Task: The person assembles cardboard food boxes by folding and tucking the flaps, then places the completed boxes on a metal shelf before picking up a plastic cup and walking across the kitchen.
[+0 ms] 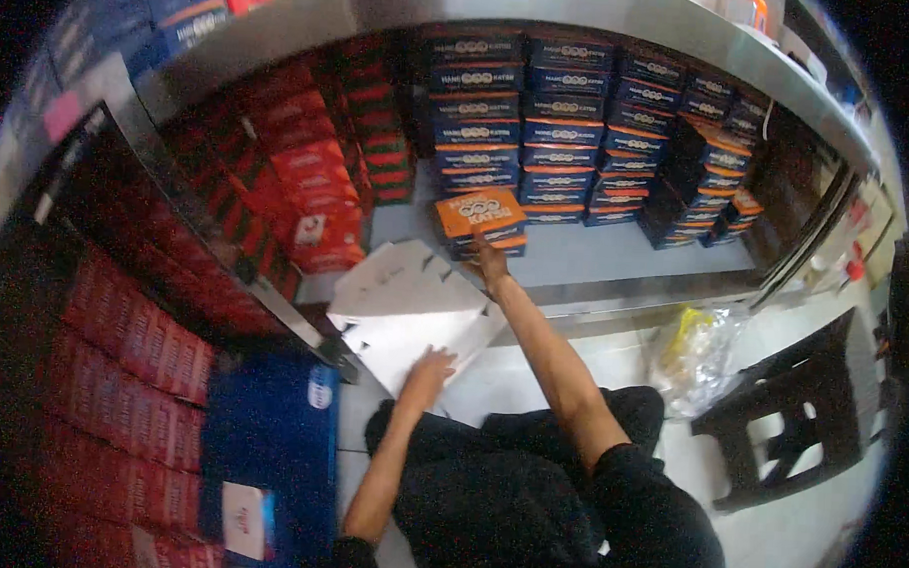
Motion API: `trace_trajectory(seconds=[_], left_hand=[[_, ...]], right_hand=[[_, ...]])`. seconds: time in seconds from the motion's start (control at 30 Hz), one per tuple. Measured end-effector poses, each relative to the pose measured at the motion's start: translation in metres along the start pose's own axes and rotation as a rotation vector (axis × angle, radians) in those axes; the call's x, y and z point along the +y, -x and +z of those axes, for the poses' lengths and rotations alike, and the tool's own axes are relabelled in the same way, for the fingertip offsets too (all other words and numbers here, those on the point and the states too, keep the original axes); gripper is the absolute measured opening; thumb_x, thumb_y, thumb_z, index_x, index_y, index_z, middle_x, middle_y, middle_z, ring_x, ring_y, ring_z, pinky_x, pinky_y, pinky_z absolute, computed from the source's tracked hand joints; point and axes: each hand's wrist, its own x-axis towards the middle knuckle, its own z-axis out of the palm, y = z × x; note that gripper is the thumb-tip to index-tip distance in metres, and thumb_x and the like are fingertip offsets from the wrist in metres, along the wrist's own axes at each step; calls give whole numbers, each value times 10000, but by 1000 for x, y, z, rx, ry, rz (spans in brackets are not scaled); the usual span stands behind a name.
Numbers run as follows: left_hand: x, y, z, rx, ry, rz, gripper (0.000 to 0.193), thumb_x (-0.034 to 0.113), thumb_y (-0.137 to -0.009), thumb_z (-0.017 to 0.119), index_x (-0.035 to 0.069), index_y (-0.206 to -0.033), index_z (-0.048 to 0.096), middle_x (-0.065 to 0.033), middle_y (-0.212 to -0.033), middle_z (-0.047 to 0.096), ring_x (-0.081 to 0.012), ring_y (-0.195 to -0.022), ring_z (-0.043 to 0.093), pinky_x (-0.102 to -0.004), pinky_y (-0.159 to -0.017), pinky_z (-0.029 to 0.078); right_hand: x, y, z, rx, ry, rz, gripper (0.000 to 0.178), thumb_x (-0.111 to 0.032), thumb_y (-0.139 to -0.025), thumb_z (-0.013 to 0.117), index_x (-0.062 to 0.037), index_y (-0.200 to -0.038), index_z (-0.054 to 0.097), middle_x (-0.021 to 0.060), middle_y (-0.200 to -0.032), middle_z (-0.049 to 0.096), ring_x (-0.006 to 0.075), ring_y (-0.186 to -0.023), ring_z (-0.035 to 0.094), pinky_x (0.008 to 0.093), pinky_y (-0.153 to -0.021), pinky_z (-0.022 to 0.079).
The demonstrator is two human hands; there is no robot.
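Note:
My right hand grips the near side of a small carton box with an orange top and dark blue sides, at the front edge of the shelf. The white inside of an unfolded cardboard blank faces up in front of me, its flaps spread out. Upon its near part rests my left hand, fingers stretched out along the surface. Behind the carton, several columns of matching dark blue and orange boxes stand stacked on the shelf.
Red packs fill the shelf's left side. A dark blue bin stands at my left beside rows of red packs. To my right lie a clear plastic bag and a black plastic crate. A metal shelf edge runs overhead.

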Motion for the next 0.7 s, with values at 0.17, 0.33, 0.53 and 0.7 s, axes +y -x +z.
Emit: trace_trajectory(seconds=[0.17, 0.33, 0.53, 0.7], left_hand=[[32, 17, -40, 439, -77, -104, 334, -21, -834, 455, 26, -1093, 662, -242, -1006, 664, -404, -942, 637, -450, -843, 503], [81, -5, -70, 622, 69, -234, 250, 11, -783, 555, -9, -1011, 656, -212, -914, 685, -378, -873, 660, -424, -810, 506], [93, 37, -125, 1049, -204, -197, 219, 76, -824, 671, -61, -996, 681, -207, -957, 697, -328, -901, 653, -406, -858, 488], [144, 55, -154, 1304, -122, -203, 255, 86, -891, 675, -101, -1055, 619, -187, -1040, 658, -259, -932, 622, -370, -870, 488]], right_hand=[[13, 5, 2, -141, 203, -3, 990, -500, -834, 680, -120, -1528, 84, 152, -1389, 477, 330, -1171, 546, 460, -938, 486], [3, -5, -39, 183, 1438, -853, 910, -371, -806, 688, -123, -1514, 173, 213, -1470, 376, 399, -1349, 365, 535, -1083, 335], [-6, -1, -3, 194, 1768, -786, 452, -225, -969, 371, -126, -1404, 442, 182, -1505, 350, 426, -1420, 234, 589, -1165, 115], [-23, -16, -85, 449, 1737, -880, 732, -471, -896, 545, -83, -1473, 315, 214, -1509, 310, 452, -1428, 158, 581, -1152, 122]])
